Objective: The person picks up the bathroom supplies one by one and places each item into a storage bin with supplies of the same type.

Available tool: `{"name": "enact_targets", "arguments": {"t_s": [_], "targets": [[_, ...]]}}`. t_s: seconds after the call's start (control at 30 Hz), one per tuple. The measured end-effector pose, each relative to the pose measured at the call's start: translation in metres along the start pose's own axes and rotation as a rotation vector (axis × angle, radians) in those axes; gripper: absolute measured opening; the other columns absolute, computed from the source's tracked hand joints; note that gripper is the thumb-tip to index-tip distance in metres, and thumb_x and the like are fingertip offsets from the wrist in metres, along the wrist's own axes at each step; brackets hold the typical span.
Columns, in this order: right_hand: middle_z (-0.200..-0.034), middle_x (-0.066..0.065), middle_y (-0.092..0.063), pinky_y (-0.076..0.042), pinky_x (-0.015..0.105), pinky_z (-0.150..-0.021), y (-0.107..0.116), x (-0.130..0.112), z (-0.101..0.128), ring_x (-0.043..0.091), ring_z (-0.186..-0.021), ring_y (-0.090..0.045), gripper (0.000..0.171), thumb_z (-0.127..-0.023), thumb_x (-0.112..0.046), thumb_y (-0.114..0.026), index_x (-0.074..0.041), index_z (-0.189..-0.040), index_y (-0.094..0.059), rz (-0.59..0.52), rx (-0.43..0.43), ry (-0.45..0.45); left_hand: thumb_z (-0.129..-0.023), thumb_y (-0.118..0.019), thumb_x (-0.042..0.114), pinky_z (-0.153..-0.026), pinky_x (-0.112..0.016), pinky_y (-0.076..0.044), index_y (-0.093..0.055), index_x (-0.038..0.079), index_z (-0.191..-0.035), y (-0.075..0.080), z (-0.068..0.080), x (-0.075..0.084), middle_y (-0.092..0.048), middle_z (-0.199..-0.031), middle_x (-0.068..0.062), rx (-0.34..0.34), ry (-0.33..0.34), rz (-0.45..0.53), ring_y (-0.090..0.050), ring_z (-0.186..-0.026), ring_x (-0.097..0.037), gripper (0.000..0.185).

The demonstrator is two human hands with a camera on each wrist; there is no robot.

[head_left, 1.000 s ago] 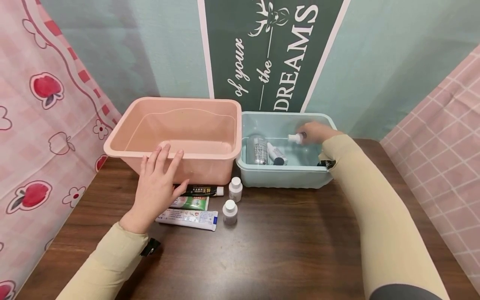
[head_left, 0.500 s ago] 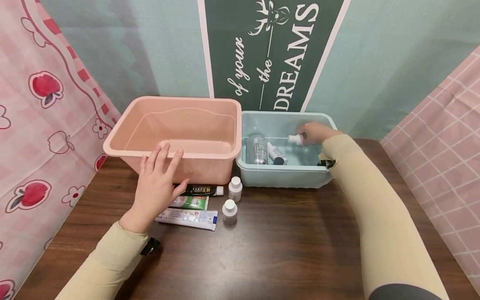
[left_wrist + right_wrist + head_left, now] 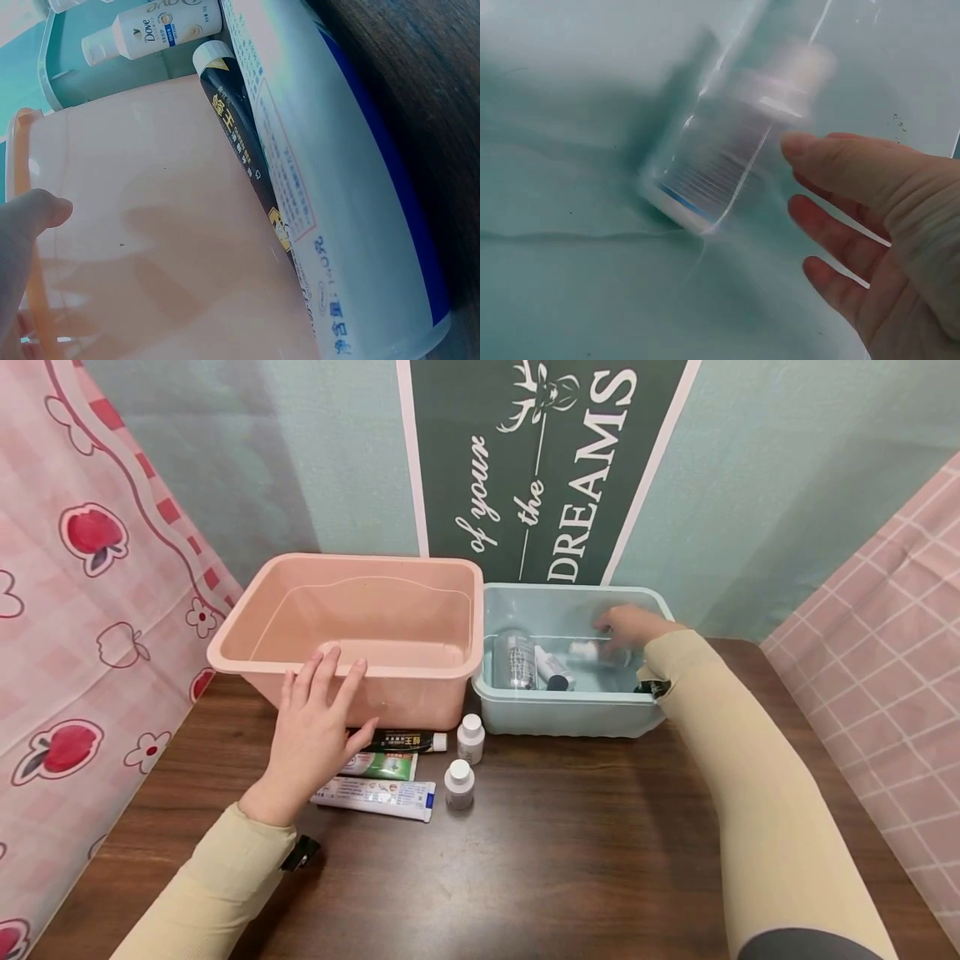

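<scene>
My left hand (image 3: 311, 735) rests at the front rim of the pink bin (image 3: 427, 697), fingers spread over the edge and thumb on the outer side. My right hand (image 3: 637, 627) is inside the light blue bin (image 3: 570, 714), its fingers apart and slightly bent. Just off its fingertips, a small bottle (image 3: 727, 157) with a white cap shows blurred and tilted over the bin's floor. To the left in that bin lie a large clear bottle (image 3: 514, 660) and a small white bottle with a dark end (image 3: 553, 668).
On the table before the pink bin lie a black toothpaste tube (image 3: 401, 742), a green tube (image 3: 386, 766) and a white tube (image 3: 378, 797). Two small white-capped bottles, one nearer (image 3: 460, 785) and one behind it (image 3: 471, 739), stand to their right.
My right hand has let go of the white-capped bottle, which has dropped lower in the blue bin, and its fingers have spread. The left hand stays where it was.
</scene>
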State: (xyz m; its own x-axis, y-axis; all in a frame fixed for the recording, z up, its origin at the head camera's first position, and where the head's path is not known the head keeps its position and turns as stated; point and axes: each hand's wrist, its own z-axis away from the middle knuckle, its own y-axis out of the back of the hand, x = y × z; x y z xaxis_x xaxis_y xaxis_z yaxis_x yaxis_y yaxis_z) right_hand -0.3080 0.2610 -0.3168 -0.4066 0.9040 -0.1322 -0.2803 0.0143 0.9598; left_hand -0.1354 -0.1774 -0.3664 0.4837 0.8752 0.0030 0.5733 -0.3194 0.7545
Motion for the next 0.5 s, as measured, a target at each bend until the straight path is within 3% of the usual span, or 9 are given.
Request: {"name": "enact_targets", "arguments": {"t_s": [0.1,0.5], "targets": [[-0.112,0.027,-0.06,-0.04,0.05,-0.092,0.0013,-0.0008,0.0,0.04,-0.106,-0.054,0.043,-0.076,0.005,-0.067,0.011,-0.118,-0.056,0.015,-0.006,-0.013,-0.072,-0.067,0.037,-0.097,-0.067,-0.021,-0.043,0.008,-0.136,0.0006,-0.0001,0.0002,-0.033,-0.139,-0.025,-0.002,0.0,0.001,-0.029,-0.128,-0.043,0.074],[-0.112,0.028,-0.059,-0.042,0.05,-0.09,0.0077,-0.0003,0.0004,0.041,-0.105,-0.055,0.04,-0.079,0.002,-0.063,0.01,-0.118,-0.057,0.027,0.015,-0.006,-0.072,-0.07,0.036,-0.097,-0.067,-0.021,-0.042,0.007,-0.136,0.0019,-0.0007,0.0019,-0.032,-0.14,-0.026,-0.02,0.001,-0.005,-0.03,-0.127,-0.043,0.075]]}}
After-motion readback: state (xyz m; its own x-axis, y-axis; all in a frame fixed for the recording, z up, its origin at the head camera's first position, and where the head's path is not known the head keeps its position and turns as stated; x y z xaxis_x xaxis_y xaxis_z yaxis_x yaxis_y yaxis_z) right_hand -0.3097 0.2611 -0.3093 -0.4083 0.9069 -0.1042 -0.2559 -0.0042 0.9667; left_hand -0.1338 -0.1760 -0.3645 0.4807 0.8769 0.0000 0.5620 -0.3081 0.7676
